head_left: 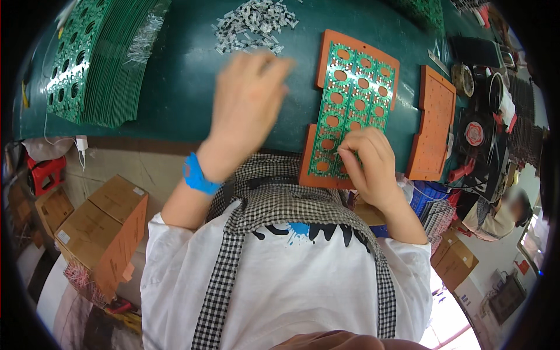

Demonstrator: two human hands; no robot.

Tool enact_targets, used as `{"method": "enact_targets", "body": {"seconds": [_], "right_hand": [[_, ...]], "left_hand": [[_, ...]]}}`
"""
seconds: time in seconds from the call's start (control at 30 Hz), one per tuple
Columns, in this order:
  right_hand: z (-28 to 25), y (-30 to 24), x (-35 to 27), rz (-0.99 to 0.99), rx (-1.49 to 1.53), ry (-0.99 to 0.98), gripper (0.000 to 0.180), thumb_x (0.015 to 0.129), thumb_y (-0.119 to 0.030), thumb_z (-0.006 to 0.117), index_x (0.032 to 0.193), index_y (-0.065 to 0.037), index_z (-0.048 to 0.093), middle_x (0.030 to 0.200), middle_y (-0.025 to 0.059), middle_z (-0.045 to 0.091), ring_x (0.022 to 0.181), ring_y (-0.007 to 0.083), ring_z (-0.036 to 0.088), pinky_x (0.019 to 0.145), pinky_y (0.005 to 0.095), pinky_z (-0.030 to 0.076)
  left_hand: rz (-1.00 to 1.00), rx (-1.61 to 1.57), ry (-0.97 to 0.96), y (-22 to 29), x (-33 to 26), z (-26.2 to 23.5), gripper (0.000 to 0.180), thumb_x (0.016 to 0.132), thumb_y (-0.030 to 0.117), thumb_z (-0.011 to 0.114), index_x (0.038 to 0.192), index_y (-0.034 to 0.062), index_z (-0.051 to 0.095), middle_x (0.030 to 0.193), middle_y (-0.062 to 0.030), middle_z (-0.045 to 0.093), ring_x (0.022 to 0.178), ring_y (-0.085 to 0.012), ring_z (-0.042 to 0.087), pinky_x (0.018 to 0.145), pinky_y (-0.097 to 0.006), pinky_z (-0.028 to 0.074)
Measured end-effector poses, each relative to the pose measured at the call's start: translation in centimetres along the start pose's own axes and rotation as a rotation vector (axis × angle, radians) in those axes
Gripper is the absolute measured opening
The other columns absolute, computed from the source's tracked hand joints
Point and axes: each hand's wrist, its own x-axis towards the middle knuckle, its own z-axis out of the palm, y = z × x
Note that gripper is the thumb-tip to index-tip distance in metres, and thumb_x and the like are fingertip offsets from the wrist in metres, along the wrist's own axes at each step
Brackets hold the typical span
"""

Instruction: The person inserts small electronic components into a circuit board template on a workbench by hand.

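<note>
A green circuit board panel (360, 83) with rows of oval openings lies on an orange fixture plate (357, 42), near the table's front edge. Over its lower right part is my right hand (371, 162), fingers curled and thumb close to the forefinger. Whatever its fingertips may pinch is too small to make out. My left hand (248, 96), a blue band around its wrist, hovers left of the panel. Motion blurs its fingers, so its hold is unclear. Just beyond it lies a heap of small clear and whitish parts (251, 26).
A tall stack of green circuit board panels (111, 70) stands on the left of the green table (181, 76). Another orange plate (433, 122) rests to the right. Cardboard boxes (102, 216) are on the floor at left. A person (496, 216) sits far right.
</note>
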Motion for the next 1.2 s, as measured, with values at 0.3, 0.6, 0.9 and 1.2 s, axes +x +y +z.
{"method": "enact_targets", "body": {"seconds": [0.3,0.6,0.9,1.2], "right_hand": [[0.7,0.0,0.1,0.001,0.04,-0.133,0.017,0.074,0.0,0.068,0.085,-0.002,0.055,0.087,0.0097,0.056,0.082,0.0285,0.054,0.069,0.037,0.045],[0.7,0.3,-0.2,-0.023,0.025,-0.149,0.018,0.073,0.0,0.068,0.085,-0.002,0.055,0.088,0.0095,0.054,0.082,0.0283,0.054,0.069,0.0372,0.045],[2.0,0.8,-1.2,-0.072,-0.046,-0.014,0.02,0.071,-0.001,0.07,0.085,-0.004,0.055,0.083,0.0084,0.054,0.078,0.0272,0.055,0.067,0.0371,0.045],[0.9,0.0,-1.4,-0.247,-0.236,-0.027,0.026,0.066,-0.015,0.076,0.085,-0.006,0.061,0.084,0.0046,0.059,0.078,0.023,0.059,0.068,0.0345,0.046]], "left_hand": [[-0.041,0.147,0.113,-3.0,1.5,1.3,0.012,0.075,0.011,0.07,0.085,0.0097,0.064,0.088,-0.003,0.055,0.09,-0.0245,0.051,0.078,-0.041,0.041],[-0.434,-0.597,-0.056,-0.8,-1.0,0.0,0.011,0.084,0.005,0.064,0.095,0.0009,0.065,0.079,-0.0046,0.064,0.073,-0.0156,0.062,0.065,-0.029,0.048],[-0.601,-1.167,-0.213,1.4,-3.8,-0.1,0.02,0.089,0.001,0.059,0.108,-0.0034,0.064,0.091,-0.009,0.066,0.08,-0.0108,0.064,0.073,-0.022,0.052],[-0.568,-1.308,-0.288,4.0,-4.8,0.4,0.033,0.086,-0.004,0.059,0.118,-0.0007,0.054,0.088,-0.005,0.064,0.078,-0.0062,0.06,0.069,-0.018,0.048]]}}
